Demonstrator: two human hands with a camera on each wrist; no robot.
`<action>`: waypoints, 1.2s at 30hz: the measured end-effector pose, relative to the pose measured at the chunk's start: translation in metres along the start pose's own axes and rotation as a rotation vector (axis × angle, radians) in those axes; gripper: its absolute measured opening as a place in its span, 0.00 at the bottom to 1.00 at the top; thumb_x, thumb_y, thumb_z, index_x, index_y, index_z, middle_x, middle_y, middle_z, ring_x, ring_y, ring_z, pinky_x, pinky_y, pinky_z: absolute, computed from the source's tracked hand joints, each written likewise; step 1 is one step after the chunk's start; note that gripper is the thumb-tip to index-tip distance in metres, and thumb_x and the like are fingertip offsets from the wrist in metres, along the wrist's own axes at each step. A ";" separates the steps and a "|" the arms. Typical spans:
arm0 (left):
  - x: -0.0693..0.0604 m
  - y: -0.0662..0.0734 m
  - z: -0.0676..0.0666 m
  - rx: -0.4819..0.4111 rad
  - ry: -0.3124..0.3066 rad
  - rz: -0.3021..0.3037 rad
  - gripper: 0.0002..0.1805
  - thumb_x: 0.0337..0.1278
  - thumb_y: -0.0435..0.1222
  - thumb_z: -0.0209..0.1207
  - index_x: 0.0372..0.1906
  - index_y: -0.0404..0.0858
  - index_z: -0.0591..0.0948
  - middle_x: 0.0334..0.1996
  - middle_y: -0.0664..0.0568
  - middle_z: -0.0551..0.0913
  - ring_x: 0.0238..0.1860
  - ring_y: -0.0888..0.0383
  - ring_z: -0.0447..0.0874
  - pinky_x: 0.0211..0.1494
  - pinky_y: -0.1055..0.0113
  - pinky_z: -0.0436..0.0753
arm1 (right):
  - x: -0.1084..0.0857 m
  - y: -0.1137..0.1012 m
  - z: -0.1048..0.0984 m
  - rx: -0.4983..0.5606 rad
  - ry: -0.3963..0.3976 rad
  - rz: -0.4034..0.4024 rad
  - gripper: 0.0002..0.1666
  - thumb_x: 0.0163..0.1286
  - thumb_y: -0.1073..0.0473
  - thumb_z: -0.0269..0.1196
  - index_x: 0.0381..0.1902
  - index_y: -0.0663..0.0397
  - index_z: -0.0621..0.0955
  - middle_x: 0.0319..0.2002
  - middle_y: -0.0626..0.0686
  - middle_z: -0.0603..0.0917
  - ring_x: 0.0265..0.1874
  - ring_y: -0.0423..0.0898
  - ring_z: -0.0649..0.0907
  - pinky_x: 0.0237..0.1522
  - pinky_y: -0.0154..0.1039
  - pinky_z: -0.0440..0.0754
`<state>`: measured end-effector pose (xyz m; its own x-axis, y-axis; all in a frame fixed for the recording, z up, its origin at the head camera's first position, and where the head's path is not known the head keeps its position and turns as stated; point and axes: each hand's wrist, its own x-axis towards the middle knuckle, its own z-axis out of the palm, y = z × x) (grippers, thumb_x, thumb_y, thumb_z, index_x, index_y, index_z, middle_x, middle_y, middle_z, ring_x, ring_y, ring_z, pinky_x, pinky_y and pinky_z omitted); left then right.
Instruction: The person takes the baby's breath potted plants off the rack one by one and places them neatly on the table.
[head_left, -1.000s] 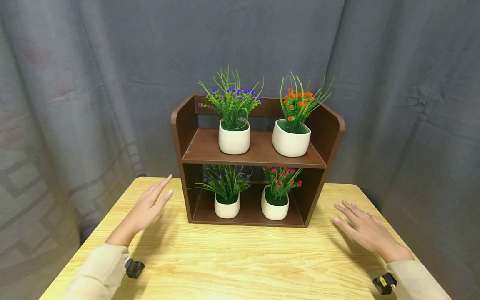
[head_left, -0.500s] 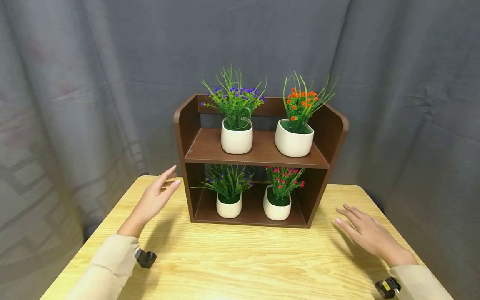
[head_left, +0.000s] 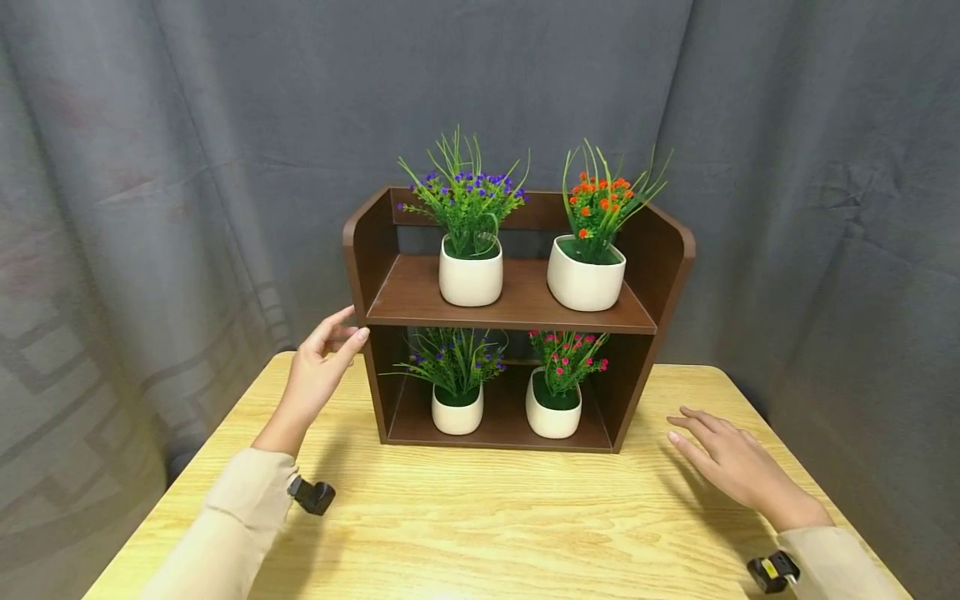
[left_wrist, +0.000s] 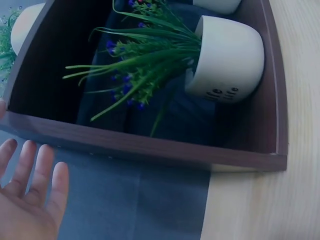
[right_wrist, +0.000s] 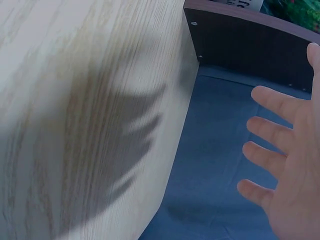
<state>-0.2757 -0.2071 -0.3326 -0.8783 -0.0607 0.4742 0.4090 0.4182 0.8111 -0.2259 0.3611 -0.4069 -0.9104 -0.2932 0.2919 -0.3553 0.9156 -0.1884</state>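
A dark brown two-tier shelf (head_left: 510, 317) stands upright on the table. At its left side panel is my left hand (head_left: 315, 375), fingers outside the panel and thumb by the front edge; whether it touches, I cannot tell. In the left wrist view that hand (left_wrist: 32, 195) has its fingers spread beside the panel. My right hand (head_left: 738, 462) hovers right of the shelf, relaxed and holding nothing. The upper tier bears white pots of purple flowers (head_left: 471, 279) and orange flowers (head_left: 585, 282). Below stand white pots with purple flowers (head_left: 457, 415) and pink flowers (head_left: 553, 417).
The light wooden table (head_left: 480, 517) extends in front of the shelf and to both sides. A grey curtain (head_left: 300, 100) hangs behind and around it. Small black devices are strapped at the left wrist (head_left: 313, 497) and the right wrist (head_left: 772, 572).
My left hand has moved right and away from me, up to the shelf's left side. My right hand has barely moved, and the shelf and pots stay in place.
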 end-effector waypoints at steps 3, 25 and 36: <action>0.005 -0.002 0.002 -0.013 0.045 -0.001 0.30 0.68 0.48 0.62 0.72 0.47 0.72 0.51 0.44 0.80 0.41 0.61 0.80 0.39 0.76 0.81 | 0.000 -0.001 0.000 0.000 0.013 -0.019 0.25 0.79 0.45 0.53 0.62 0.55 0.79 0.66 0.67 0.73 0.61 0.71 0.72 0.52 0.75 0.66; 0.029 0.020 0.022 -0.061 0.234 -0.066 0.32 0.59 0.55 0.67 0.61 0.43 0.74 0.42 0.55 0.73 0.39 0.58 0.72 0.40 0.67 0.73 | 0.007 -0.021 -0.011 0.048 0.093 -0.112 0.20 0.79 0.49 0.55 0.61 0.50 0.80 0.63 0.60 0.77 0.63 0.64 0.73 0.54 0.70 0.67; 0.031 0.020 0.027 -0.067 0.290 -0.024 0.27 0.58 0.51 0.69 0.56 0.41 0.76 0.37 0.55 0.74 0.37 0.59 0.72 0.41 0.68 0.72 | 0.011 -0.037 -0.025 0.169 0.104 -0.144 0.19 0.81 0.54 0.52 0.63 0.52 0.79 0.59 0.53 0.81 0.59 0.56 0.78 0.60 0.48 0.70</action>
<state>-0.3020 -0.1760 -0.3112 -0.7841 -0.3305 0.5253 0.4131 0.3538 0.8392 -0.2178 0.3311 -0.3728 -0.8241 -0.3793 0.4206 -0.5181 0.8050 -0.2892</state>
